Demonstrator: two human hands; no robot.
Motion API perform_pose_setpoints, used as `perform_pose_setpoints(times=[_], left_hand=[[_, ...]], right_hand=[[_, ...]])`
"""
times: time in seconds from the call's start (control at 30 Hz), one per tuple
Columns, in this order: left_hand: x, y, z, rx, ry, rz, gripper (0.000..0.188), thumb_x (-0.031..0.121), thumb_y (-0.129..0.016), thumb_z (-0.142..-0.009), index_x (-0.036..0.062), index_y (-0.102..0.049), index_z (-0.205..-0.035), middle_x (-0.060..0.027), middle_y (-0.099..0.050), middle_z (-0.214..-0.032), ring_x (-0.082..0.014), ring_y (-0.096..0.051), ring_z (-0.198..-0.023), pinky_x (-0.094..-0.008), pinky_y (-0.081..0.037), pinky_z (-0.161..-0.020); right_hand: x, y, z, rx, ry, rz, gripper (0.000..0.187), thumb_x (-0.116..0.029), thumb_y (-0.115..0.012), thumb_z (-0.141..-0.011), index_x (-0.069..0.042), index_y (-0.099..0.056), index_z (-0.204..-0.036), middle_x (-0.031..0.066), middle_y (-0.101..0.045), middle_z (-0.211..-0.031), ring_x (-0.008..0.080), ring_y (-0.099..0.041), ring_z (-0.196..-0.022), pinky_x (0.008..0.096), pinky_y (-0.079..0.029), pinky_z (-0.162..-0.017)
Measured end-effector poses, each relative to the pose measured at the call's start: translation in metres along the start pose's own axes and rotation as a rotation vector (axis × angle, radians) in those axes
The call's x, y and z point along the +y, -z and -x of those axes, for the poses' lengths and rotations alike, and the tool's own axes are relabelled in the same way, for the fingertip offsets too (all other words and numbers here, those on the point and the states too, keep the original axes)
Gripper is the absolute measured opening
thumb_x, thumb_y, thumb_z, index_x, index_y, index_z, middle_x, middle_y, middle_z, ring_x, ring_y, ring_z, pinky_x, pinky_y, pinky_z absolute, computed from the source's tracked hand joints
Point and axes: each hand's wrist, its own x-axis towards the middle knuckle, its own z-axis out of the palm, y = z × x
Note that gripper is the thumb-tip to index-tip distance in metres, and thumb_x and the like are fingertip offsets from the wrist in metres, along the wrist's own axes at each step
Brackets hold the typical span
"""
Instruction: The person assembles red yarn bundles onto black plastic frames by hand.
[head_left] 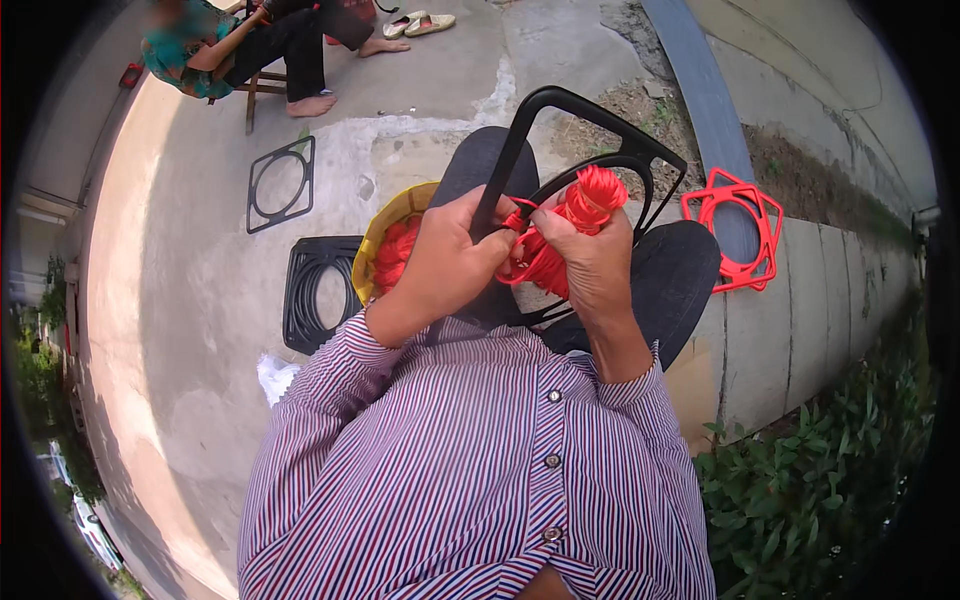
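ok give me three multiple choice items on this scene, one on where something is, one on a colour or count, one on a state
1. Where do the red frames lie?
A. on the ledge at the person's right
B. in the yellow basket
C. on the person's lap

2. What colour is the cord being handled?
A. blue
B. red
C. white

3. How is the black frame held?
A. flat on the ground, untouched
B. hanging from a wall hook
C. gripped by the left hand, propped over the knees

Answers:
1 A, the red frames rest on the concrete ledge to the right, apart from the yellow basket.
2 B, the bundle in the right hand is bright red.
3 C, the left hand's fingers close round the black frame's bar while it stands tilted over the lap.
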Motion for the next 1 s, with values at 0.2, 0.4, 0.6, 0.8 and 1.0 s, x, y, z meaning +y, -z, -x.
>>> perform_pose_setpoints(times=[0.2, 0.4, 0.6, 0.8, 1.0], left_hand=[[-0.003, -0.001, -0.004, 0.034, -0.043, -0.058, 0.018, 0.004, -0.066, -0.080, -0.0040, -0.060, -0.096, -0.0083, -0.066, -0.075, -0.0090, -0.061, -0.069, -0.0262, -0.050, -0.065], [0.000, -0.006, -0.005, 0.064, -0.128, -0.200, 0.020, 0.007, -0.070, -0.079, -0.0021, -0.061, -0.094, -0.0086, -0.064, -0.073, -0.0074, -0.060, -0.068, -0.0255, -0.049, -0.063], [0.000, -0.005, -0.009, 0.043, -0.263, -0.229, 0.015, 0.009, -0.066, -0.086, -0.0024, -0.061, -0.093, -0.0061, -0.063, -0.070, -0.0066, -0.059, -0.066, -0.0248, -0.048, -0.059], [-0.003, 0.023, -0.018, 0.032, 0.110, 0.187, 0.016, 0.017, -0.058, -0.095, 0.0016, -0.056, -0.090, -0.0064, -0.060, -0.069, -0.0119, -0.056, -0.056, -0.0242, -0.045, -0.054], [-0.016, 0.047, -0.024, 0.099, 0.120, 0.283, 0.019, 0.020, -0.058, -0.093, 0.0016, -0.053, -0.095, -0.0091, -0.061, -0.068, -0.0135, -0.056, -0.053, -0.0241, -0.045, -0.053]], right_hand=[[0.004, -0.002, 0.003, 0.065, 0.131, 0.129, 0.016, 0.001, -0.071, -0.077, -0.002, -0.061, -0.088, 0.0035, -0.066, -0.079, 0.0099, -0.063, -0.070, 0.0249, -0.051, -0.066], [-0.003, -0.001, 0.007, -0.039, 0.690, 0.612, 0.034, 0.006, -0.073, -0.071, -0.006, -0.053, -0.095, 0.0055, -0.063, -0.085, 0.0144, -0.060, -0.078, 0.0276, -0.050, -0.073], [-0.031, -0.006, 0.005, -0.178, 0.872, 0.841, 0.039, 0.009, -0.072, -0.065, -0.006, -0.053, -0.095, 0.0085, -0.064, -0.089, 0.0213, -0.060, -0.083, 0.0310, -0.051, -0.075], [-0.082, 0.039, 0.007, -0.154, 0.463, -0.228, 0.028, -0.002, -0.061, -0.079, -0.006, -0.044, -0.101, 0.0139, -0.061, -0.089, 0.0243, -0.062, -0.081, 0.0433, -0.047, -0.088], [-0.114, 0.134, 0.017, -0.478, 0.245, -0.942, 0.021, -0.013, -0.065, -0.085, -0.009, -0.045, -0.092, 0.0009, -0.054, -0.071, 0.0113, -0.057, -0.065, 0.0315, -0.046, -0.073]])
